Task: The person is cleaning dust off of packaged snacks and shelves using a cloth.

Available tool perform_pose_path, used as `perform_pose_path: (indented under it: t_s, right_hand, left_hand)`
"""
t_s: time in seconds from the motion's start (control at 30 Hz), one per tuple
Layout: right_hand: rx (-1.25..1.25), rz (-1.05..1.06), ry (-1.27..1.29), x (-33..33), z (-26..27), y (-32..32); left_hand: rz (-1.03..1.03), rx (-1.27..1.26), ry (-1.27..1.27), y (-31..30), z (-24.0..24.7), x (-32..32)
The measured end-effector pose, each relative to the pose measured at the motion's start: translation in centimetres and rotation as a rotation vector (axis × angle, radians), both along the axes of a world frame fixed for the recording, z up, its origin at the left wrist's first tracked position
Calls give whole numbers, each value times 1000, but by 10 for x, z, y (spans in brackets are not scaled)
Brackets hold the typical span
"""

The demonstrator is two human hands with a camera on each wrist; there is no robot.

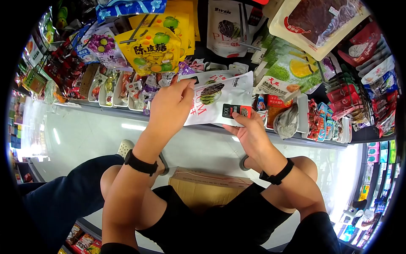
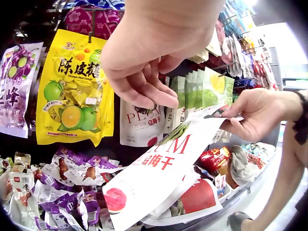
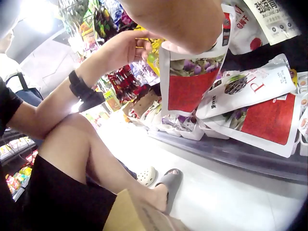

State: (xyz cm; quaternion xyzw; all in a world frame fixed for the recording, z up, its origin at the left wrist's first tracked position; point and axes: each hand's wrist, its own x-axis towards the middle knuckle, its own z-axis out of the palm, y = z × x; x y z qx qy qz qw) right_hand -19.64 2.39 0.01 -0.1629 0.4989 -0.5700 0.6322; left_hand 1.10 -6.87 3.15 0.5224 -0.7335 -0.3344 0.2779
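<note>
A white plum-snack pouch [image 1: 220,99] with red lettering is held up in front of a shelf of snacks. My left hand [image 1: 169,106] has its thumb and curled fingers at the pouch's upper left edge. My right hand [image 1: 249,131] pinches the lower right corner, with the thumb by a red and black label [image 1: 237,111]. In the left wrist view the left hand [image 2: 144,72] curls just above the pouch [image 2: 163,168], and the right hand [image 2: 255,115] holds its far end. From the right wrist view the pouch [image 3: 192,77] hangs below the right hand [image 3: 183,24] and shows a red panel.
Hanging packs fill the rack, among them a yellow citrus-candy bag [image 1: 150,51] and more plum pouches [image 3: 250,96]. Trays of small wrapped sweets [image 1: 114,86] line the shelf edge. A cardboard box [image 1: 207,188] stands between my bent knees on the pale floor [image 1: 84,135].
</note>
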Motion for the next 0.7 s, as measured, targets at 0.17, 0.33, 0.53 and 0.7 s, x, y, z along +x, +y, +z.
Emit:
perform_pose_path:
  t_s: [0.17,0.33,0.53,0.7]
  right_hand:
    - [-13,22,18,0,0,-1]
    - [-96,64,131,-2,9,-7]
    - [-169,143,268,-3,30,-6]
    - [-290,163,378,-4,29,-5]
  left_hand:
    - [-19,-35,16,2,4,-3]
    - [-20,-74,0,1,2,-3]
    - [-15,-36,48,-2,5,-3]
    - [29,-83,30,-1,0,-5]
